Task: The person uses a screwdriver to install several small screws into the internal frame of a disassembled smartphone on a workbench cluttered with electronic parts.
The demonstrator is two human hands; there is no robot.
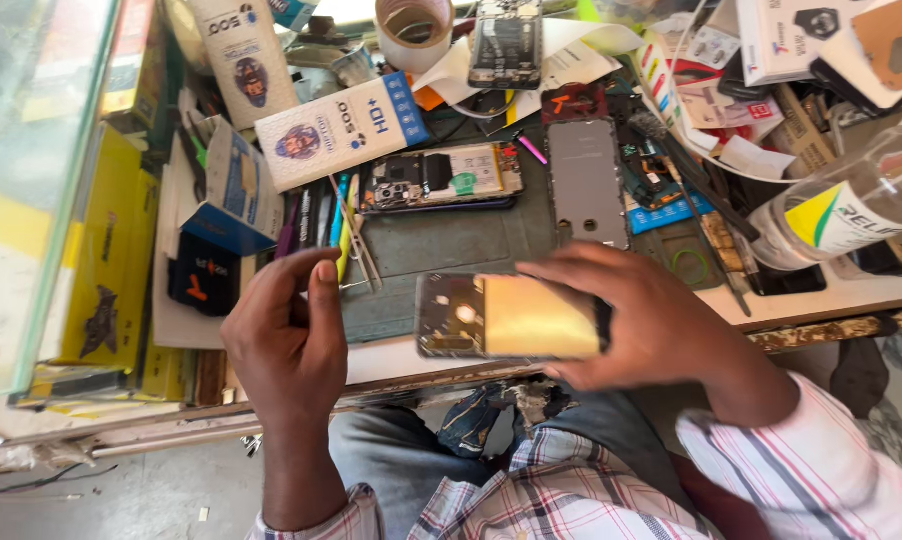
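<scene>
My right hand (651,320) grips a phone back cover (506,317) with a gold, reflective face and a dark camera end, held flat above the front edge of the workbench (831,297). My left hand (289,335) hovers to its left, fingers loosely curled around nothing, thumb up, close to a pair of metal tweezers (363,250) lying on the grey mat (441,245). An opened phone (441,178) with its board and battery showing lies further back on the mat. A grey phone frame (586,185) lies upright beside it.
White boxes with blue ends (341,130) lie at the back left, with yellow packets (111,260) under a glass pane (31,150). A tape roll (414,30), another opened phone (506,42), a clear bottle (851,205) and loose parts crowd the back and right.
</scene>
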